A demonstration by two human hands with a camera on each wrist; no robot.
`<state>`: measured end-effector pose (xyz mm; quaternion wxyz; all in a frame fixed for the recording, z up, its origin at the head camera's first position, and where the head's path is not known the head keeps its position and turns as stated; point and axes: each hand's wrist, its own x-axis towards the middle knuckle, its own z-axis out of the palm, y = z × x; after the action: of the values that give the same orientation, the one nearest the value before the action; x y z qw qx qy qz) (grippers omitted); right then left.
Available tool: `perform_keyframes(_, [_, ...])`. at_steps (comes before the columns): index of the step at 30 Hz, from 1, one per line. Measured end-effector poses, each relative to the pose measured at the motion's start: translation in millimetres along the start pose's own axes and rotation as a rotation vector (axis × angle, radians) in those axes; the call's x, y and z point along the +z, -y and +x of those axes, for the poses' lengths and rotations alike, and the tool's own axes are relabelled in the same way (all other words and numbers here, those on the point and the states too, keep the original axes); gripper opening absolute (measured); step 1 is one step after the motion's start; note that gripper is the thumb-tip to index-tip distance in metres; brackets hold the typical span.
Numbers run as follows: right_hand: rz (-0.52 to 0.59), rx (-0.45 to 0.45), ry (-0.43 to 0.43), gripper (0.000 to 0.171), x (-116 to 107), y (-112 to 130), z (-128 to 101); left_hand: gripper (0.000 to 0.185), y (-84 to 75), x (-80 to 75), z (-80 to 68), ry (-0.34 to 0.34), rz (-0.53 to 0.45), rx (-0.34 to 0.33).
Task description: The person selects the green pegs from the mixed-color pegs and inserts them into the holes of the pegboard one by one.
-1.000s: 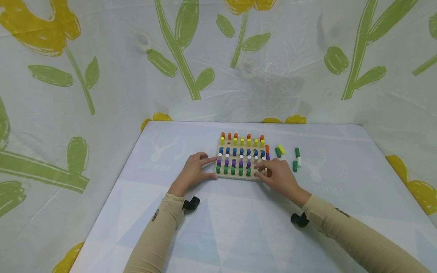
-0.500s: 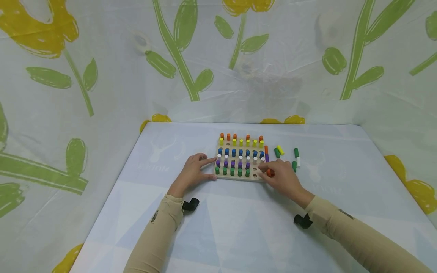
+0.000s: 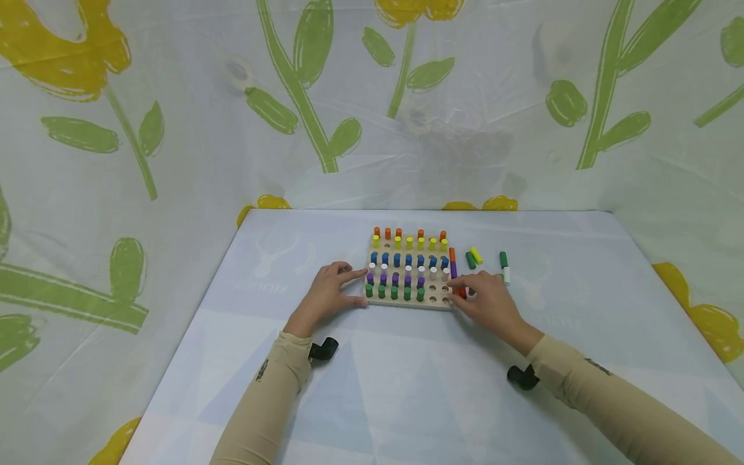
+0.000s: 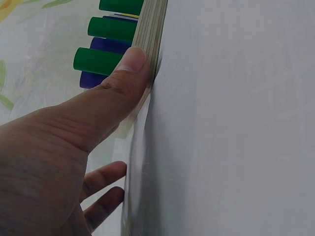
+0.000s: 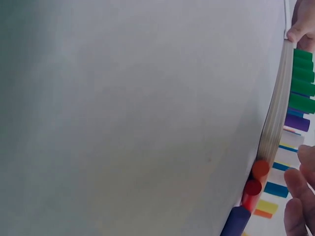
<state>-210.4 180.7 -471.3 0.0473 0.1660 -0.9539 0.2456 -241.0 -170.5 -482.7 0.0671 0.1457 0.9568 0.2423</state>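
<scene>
A wooden pegboard point(image 3: 440, 294) bears rows of orange, yellow, blue, white, purple and green pegs; bare holes show at its front right corner. My left hand point(image 3: 328, 294) rests against the board's left side. In the left wrist view its thumb point(image 4: 132, 66) lies along the board's edge beside the green pegs point(image 4: 101, 59). At the board's right edge is my right hand point(image 3: 488, 303), thumb and forefinger extended, with no peg visible between them. Just under it, a red peg point(image 3: 463, 292) partly shows; the right wrist view also has that red peg point(image 5: 251, 191).
An orange peg point(image 3: 452, 254) and a purple peg point(image 3: 453, 270) lie along the board's right side. Farther right lie loose green point(image 3: 470, 260), yellow point(image 3: 476, 255) and white point(image 3: 506, 276) pegs. A patterned cloth backdrop point(image 3: 465, 161) stands behind the table.
My right hand has shifted right, from over the board's front right holes to its edge, uncovering those holes and covering most of a loose green peg. My left hand stays put.
</scene>
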Motion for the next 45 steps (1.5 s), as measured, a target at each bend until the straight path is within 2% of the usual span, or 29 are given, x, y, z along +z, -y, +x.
perform_keyframes(10, [0.000,-0.002,0.003,0.031,-4.0,-9.7,-2.7,0.078,-0.1,-0.4,-0.2,0.006,0.009,0.000])
perform_keyframes(16, [0.017,0.039,0.013,0.030,-6.6,-15.3,-6.1,0.079,1.2,0.5,-0.9,0.005,-0.002,0.005])
perform_keyframes(22, [-0.015,0.079,0.021,0.029,-11.3,-20.4,-8.0,0.079,2.4,1.3,-0.3,0.004,0.005,0.005])
perform_keyframes(45, [-0.051,0.125,-0.028,0.029,-27.7,-45.6,-15.5,0.078,1.7,0.5,0.9,0.004,0.019,0.010])
